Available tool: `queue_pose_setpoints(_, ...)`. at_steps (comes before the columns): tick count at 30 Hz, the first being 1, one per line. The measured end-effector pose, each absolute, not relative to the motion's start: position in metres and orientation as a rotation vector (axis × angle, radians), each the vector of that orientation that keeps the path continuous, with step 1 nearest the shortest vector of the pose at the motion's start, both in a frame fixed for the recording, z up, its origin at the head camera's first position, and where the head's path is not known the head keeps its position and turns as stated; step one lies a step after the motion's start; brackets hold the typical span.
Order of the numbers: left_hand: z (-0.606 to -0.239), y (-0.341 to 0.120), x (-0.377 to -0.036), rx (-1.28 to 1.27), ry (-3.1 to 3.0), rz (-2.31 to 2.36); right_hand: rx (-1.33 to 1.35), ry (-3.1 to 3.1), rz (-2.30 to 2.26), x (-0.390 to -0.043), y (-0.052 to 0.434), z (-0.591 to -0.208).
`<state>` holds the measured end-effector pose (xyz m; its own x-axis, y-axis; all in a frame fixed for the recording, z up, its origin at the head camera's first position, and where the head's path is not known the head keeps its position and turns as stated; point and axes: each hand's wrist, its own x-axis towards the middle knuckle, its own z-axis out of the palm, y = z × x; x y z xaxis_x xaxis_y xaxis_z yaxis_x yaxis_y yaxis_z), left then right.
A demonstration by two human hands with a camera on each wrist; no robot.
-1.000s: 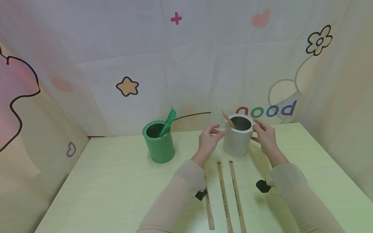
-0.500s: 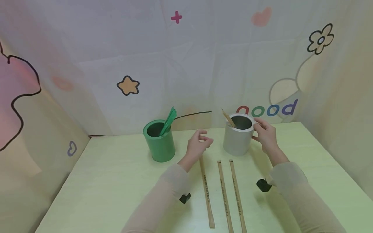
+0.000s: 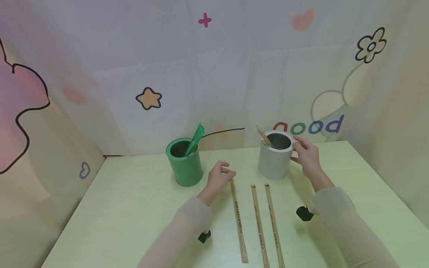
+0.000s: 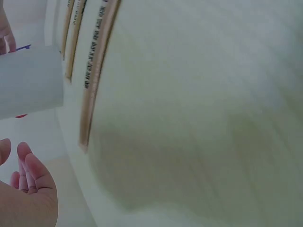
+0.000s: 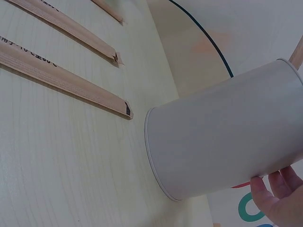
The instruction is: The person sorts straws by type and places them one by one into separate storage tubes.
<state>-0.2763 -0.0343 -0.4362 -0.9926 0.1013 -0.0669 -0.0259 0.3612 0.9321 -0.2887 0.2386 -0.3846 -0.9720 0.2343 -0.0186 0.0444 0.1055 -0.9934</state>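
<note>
My right hand [image 3: 306, 154] holds the right side of the grey cylindrical cup [image 3: 273, 163] near its rim. Its fingertips [image 5: 258, 182] lie against the cup's wall in the right wrist view. From the cup leans a tan paper-wrapped stick [image 3: 263, 134]. My left hand [image 3: 217, 180] hovers with loosely bent fingers near the far end of the leftmost paper-wrapped straw [image 3: 238, 219] and holds nothing. The left wrist view shows a gap between this hand [image 4: 33, 189] and the straw. Two more wrapped straws [image 3: 258, 223] lie alongside, to the right.
A green cylindrical cup [image 3: 187, 171] with a green wrapped bundle [image 3: 196, 138] in it stands left of my left hand. Behind the table [image 3: 117, 208] hangs a printed curtain [image 3: 214, 82], which closes the sides too.
My left hand has come away from the grey cup, moving left and towards me to beside the leftmost straw. The right hand stays on the cup, which stands in place.
</note>
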Motion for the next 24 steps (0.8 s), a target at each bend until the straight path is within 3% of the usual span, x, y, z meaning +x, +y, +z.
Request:
queue_pose_setpoints(11,-0.463,-0.041,-0.268,0.042,2.481,1.598,-0.280,-2.220,1.992,-0.289,0.239,-0.385)
queue_pose_setpoints(24,-0.468,-0.041,-0.259,0.056,2.555,1.373,-0.260,-2.219,1.988,-0.288,0.238,-0.385)
